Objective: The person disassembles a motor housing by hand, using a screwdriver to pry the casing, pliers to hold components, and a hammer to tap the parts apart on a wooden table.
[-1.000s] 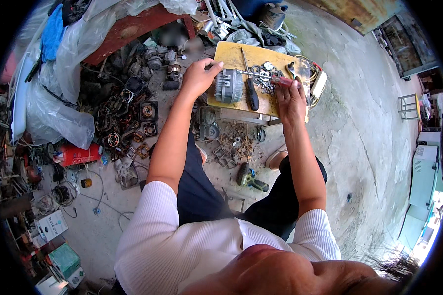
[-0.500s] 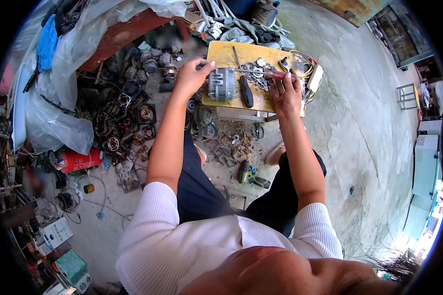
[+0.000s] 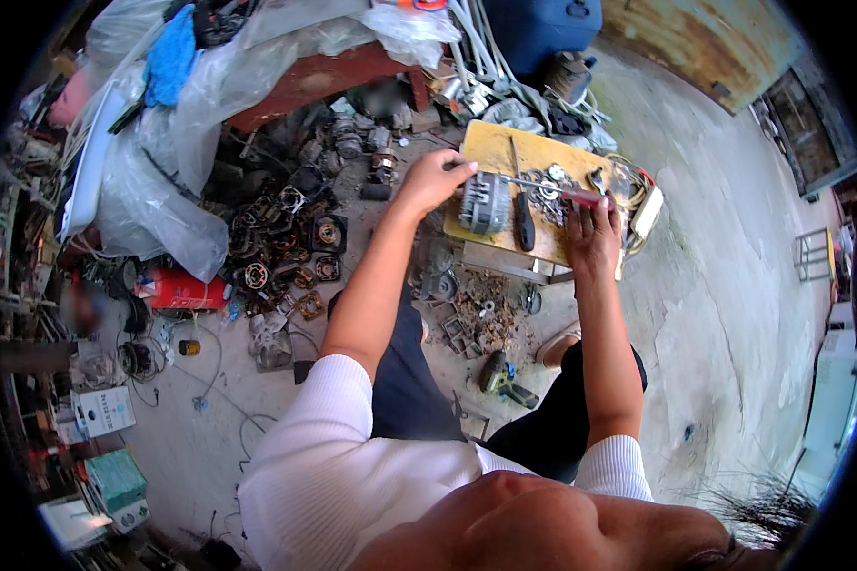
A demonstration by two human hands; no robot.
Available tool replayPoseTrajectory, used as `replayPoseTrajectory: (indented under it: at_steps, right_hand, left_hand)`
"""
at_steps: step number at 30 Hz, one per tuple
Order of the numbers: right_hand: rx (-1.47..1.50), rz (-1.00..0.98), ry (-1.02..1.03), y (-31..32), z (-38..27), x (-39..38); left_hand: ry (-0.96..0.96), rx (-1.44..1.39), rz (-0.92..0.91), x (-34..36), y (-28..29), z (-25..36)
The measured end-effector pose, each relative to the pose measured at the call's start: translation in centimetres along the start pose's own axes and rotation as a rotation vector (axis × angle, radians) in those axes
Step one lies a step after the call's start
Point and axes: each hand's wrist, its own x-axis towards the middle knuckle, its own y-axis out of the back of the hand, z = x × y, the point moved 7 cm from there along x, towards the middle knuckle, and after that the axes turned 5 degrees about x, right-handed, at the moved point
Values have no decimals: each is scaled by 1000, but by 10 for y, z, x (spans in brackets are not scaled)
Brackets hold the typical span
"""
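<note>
One cordless drill [image 3: 493,373], green and black, on the floor short of the bench's near edge. One bench [image 3: 490,138], flat yellow top, grime-stained. Right hand [image 3: 595,246], over the near right corner: fingers closed round a red-handled screwdriver [image 3: 586,197], its straight metal shaft pointing left. One motor housing [image 3: 486,205], by the near left corner, at the shaft's far end; whether the tip is seated cannot be told. Left hand [image 3: 436,181], at the left edge: fingers bent by the housing's upper left; whether they grip anything cannot be told. Step in hand, by judgement: screwdriver work at the housing; next move calls for a steady housing and an aligned shaft. Materials: housing grey metal, ribbed, drum-shaped; one black-handled screwdriver [image 3: 525,224], slim, beside it; several loose metal rings [image 3: 548,186], mid-bench; one white power strip [image 3: 646,214], oblong, right edge. Beyond the far edge: one large blue container [image 3: 548,24], smooth.
</note>
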Motion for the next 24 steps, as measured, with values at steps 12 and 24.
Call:
replayPoseTrajectory:
  at_steps: [12,24]
  right_hand:
    - [-21,-15,-9,-14,-8,-12]
    - [4,-126,19,-1,-5,8]
  left_hand:
    - [-20,141,-23,-3,4,4]
    - [-5,282,106,1,6,2]
